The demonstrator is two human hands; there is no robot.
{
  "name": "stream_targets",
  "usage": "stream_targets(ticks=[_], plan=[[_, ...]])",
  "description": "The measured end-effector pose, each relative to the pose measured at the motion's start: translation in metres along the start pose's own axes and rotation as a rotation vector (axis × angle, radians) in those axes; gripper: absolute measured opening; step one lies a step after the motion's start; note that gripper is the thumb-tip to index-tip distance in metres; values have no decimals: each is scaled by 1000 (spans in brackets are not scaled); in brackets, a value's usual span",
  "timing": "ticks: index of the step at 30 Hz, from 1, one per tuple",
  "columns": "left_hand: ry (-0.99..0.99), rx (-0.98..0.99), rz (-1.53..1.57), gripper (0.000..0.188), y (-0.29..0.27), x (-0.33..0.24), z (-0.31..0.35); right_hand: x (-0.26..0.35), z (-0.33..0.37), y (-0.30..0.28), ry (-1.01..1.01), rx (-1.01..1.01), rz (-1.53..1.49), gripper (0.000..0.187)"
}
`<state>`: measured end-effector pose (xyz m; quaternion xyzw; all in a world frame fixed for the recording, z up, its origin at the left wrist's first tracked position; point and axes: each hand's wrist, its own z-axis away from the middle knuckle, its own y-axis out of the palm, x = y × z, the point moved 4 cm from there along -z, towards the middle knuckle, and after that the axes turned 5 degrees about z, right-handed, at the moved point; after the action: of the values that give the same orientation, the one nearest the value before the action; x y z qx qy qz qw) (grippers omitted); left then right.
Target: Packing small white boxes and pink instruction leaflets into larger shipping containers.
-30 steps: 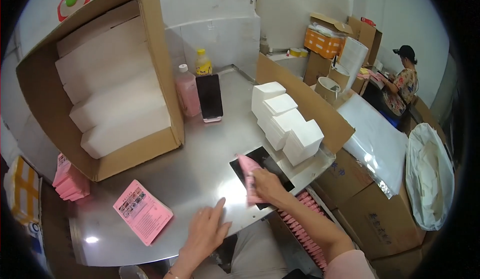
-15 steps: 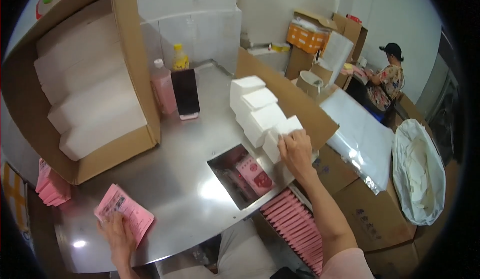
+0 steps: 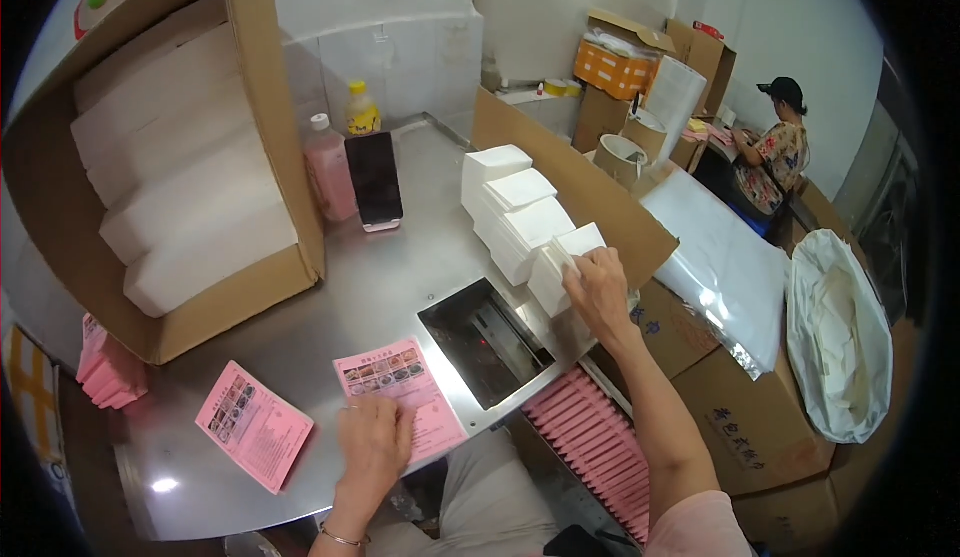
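- White paper stack (image 3: 546, 283) at the near end of the right-hand row; the right hand (image 3: 601, 293) pinches its right edge;
- pink sheet (image 3: 432, 415) at the near edge of the metal table (image 3: 365, 292); the left hand (image 3: 375, 437) lies over it, its grip hard to tell;
- pink leaflet pile (image 3: 255, 425) farther left; dark opening (image 3: 485, 342) right of the sheet;
- upright black phone (image 3: 375, 179) at the far side.
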<state>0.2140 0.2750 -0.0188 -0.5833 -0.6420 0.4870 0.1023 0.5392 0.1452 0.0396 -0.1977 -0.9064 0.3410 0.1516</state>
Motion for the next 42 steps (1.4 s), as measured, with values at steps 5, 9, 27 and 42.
stream_targets(ticks=[5,9,27,42], plan=[[162,141,159,28,26,-26,2,18,12,-4,-129,-127,31,43],[21,155,368,75,8,-8,5,162,104,-2,-479,374,-642,44],[-187,132,-204,53,11,-21,-8,13,10,-5,-122,-88,199,25],[52,258,42,42,12,-29,-4,70,40,4,-290,-118,-155,43]])
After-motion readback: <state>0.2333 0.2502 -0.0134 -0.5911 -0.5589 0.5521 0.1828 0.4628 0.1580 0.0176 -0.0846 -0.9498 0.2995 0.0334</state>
